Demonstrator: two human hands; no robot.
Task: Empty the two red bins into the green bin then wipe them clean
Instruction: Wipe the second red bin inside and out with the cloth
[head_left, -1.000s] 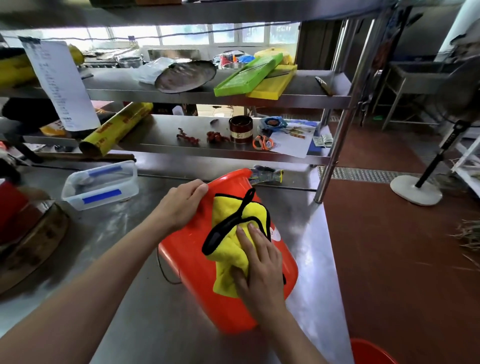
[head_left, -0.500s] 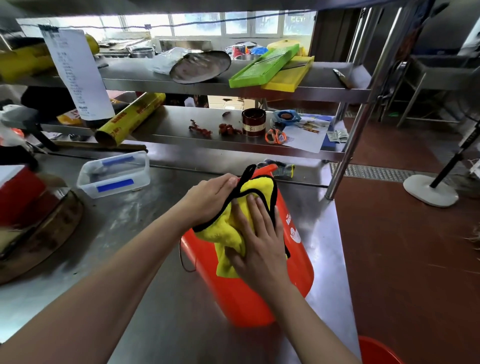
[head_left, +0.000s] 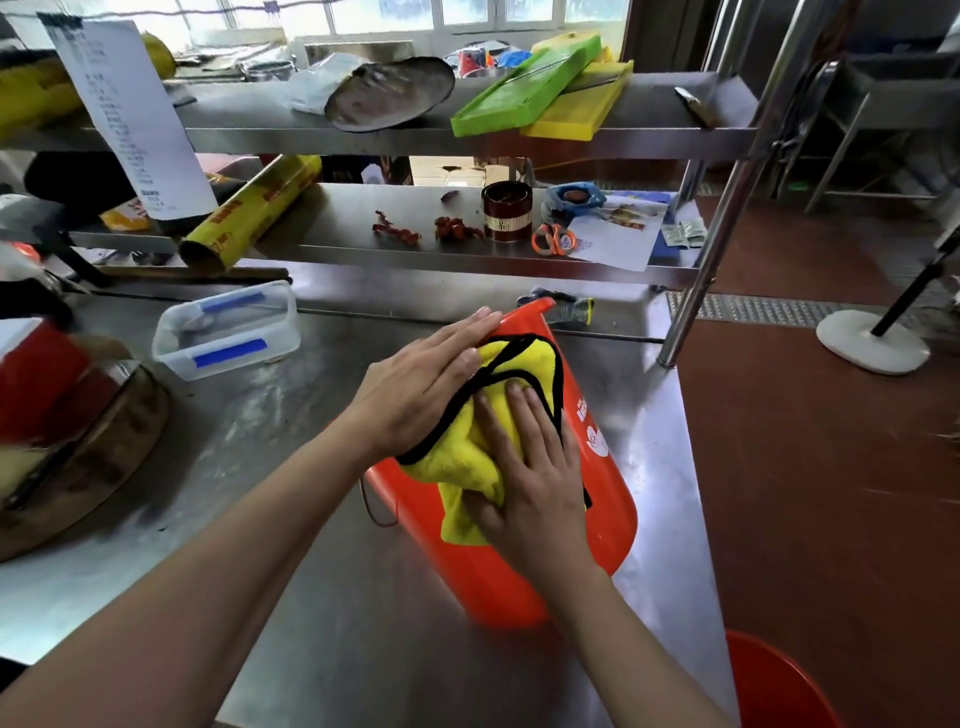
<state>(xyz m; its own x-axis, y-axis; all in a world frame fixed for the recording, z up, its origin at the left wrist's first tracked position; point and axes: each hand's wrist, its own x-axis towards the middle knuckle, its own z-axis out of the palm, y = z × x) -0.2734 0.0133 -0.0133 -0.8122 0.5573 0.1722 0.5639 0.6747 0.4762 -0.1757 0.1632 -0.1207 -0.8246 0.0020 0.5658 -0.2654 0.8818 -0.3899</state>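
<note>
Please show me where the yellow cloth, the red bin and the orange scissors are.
yellow cloth (head_left: 470, 457): head view, its middle fold.
red bin (head_left: 608, 499): head view, its bare side wall.
orange scissors (head_left: 554, 240): head view, its handles.

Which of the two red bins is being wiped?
The red bin on the steel table, under both hands and the yellow cloth; the other bin sits untouched on the floor.

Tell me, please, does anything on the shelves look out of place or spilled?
Yes. Loose red scraps, perhaps dried chilli, lie scattered on the bare lower shelf beside a dark round tin. On the upper shelf, the green tray rests tilted across the yellow tray, its end past the shelf edge.
</note>
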